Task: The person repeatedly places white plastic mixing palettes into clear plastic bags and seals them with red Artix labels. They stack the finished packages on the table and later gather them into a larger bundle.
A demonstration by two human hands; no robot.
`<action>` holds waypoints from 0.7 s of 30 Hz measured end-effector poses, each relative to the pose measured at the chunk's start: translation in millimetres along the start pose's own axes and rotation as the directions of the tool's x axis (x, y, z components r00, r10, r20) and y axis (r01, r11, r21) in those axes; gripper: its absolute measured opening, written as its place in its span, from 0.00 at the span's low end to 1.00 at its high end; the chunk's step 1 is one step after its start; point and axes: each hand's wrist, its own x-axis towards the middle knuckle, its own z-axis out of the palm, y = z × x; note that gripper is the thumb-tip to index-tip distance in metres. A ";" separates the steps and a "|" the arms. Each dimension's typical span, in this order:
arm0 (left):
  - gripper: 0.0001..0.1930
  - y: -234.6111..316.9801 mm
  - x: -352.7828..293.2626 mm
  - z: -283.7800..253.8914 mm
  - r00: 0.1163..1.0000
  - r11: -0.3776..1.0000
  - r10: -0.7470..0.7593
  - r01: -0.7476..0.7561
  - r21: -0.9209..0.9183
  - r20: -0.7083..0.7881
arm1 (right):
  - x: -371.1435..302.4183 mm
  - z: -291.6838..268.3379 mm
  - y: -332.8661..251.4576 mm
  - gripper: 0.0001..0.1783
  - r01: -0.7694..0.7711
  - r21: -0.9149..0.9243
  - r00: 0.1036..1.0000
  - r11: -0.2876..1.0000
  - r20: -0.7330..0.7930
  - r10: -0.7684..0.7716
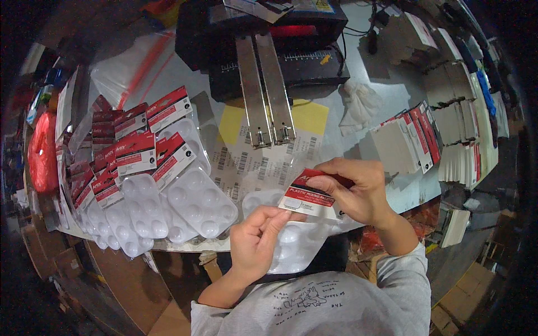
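Close to my body, a white plastic paint palette (294, 246) with round wells hangs at the table's front edge, seemingly in a clear bag. My right hand (361, 193) is closed on a red and white header card (311, 196), thumb on its front. Beside the card's lower left corner, my left hand (255, 241) pinches the top of the bagged palette. Whether its fingertips also grip the card is hidden. Another white palette shape (260, 200) shows on the table just behind the left fingers.
Bagged palettes with red header cards (137, 154) pile up at the left. A black machine with two metal rails (263, 89) stands ahead, over barcode sheets (263, 168). Header card stacks (406, 140) and a crumpled white tissue (358, 106) lie to the right.
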 end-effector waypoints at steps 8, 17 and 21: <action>0.06 -9.8 1.8 -1.7 0.998 0.997 0.045 -0.042 0.063 -0.054 | 2.2 -0.2 9.9 0.07 0.330 -0.083 0.943 0.940 0.074 -0.325; 0.07 -15.1 6.9 0.9 0.951 0.893 0.287 -0.221 0.393 -0.117 | 6.5 0.6 13.6 0.12 0.313 -0.210 0.948 0.926 0.121 -0.293; 0.09 -21.0 13.2 -4.7 0.916 0.930 0.292 -0.205 0.305 -0.275 | 7.8 -7.8 16.4 0.07 -0.047 -0.054 0.992 0.997 -0.119 0.040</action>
